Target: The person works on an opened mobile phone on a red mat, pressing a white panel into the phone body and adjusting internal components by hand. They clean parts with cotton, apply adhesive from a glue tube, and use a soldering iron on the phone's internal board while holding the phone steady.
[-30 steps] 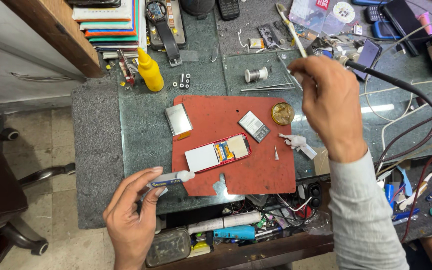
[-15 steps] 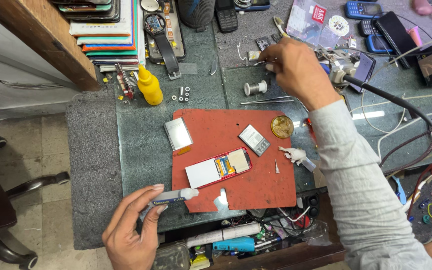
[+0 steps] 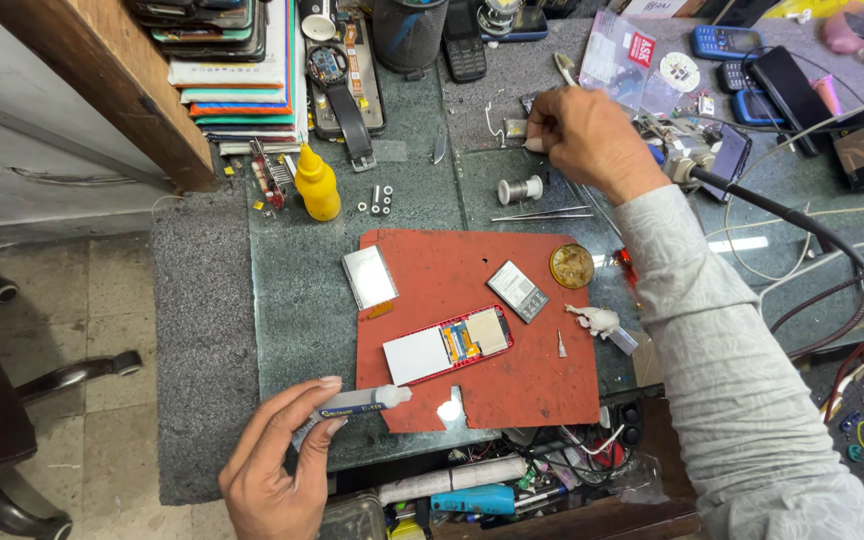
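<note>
My left hand (image 3: pixel 277 462) holds a small white glue tube (image 3: pixel 362 401) by its tail, nozzle pointing right over the lower left corner of the red work mat (image 3: pixel 532 390). An opened red phone (image 3: pixel 449 344) lies on the mat with its white screen panel and circuit board showing. My right hand (image 3: pixel 586 138) reaches to the back of the bench, fingers closed on a thin tool (image 3: pixel 563 68) beside a small metal part (image 3: pixel 515 128). A grey battery (image 3: pixel 518 291) and a separate display panel (image 3: pixel 369 277) lie on the mat.
A yellow squeeze bottle (image 3: pixel 317 183), a solder spool (image 3: pixel 518 189), tweezers (image 3: pixel 542 213) and a round brass tin (image 3: pixel 572 265) sit around the mat. Stacked phones and boxes (image 3: pixel 237 70) line the back left. Cables (image 3: pixel 802 240) run at right. A chair base (image 3: pixel 12 380) stands left.
My right hand has moved from above the brass tin away to the back of the bench and closed on a thin tool. My left hand keeps the glue tube at the mat's corner.
</note>
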`<state>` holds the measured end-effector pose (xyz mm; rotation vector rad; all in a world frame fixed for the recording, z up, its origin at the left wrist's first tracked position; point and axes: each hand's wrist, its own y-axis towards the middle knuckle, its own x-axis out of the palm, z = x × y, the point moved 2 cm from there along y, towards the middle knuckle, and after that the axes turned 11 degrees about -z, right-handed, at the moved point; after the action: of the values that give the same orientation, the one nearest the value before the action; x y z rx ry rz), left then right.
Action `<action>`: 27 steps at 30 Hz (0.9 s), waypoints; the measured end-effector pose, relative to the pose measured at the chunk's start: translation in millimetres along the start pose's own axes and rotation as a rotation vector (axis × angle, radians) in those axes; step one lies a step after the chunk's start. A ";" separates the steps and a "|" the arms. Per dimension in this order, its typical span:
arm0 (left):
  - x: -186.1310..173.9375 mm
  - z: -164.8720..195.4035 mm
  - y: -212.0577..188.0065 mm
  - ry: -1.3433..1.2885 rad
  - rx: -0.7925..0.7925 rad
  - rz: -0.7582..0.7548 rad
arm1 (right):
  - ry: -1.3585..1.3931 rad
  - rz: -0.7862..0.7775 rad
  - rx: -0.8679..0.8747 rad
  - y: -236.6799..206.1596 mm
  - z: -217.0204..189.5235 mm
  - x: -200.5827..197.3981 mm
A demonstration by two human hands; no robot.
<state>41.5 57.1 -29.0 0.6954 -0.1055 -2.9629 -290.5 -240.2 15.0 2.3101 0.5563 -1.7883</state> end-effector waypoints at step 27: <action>4.0 -5.6 -2.7 -0.019 -0.030 -0.019 | -0.129 0.341 -0.183 35.4 -44.3 -14.6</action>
<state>40.2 59.2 -36.1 0.6686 -0.0562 -2.9830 -240.1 -259.8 37.5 2.0079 0.2724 -1.6348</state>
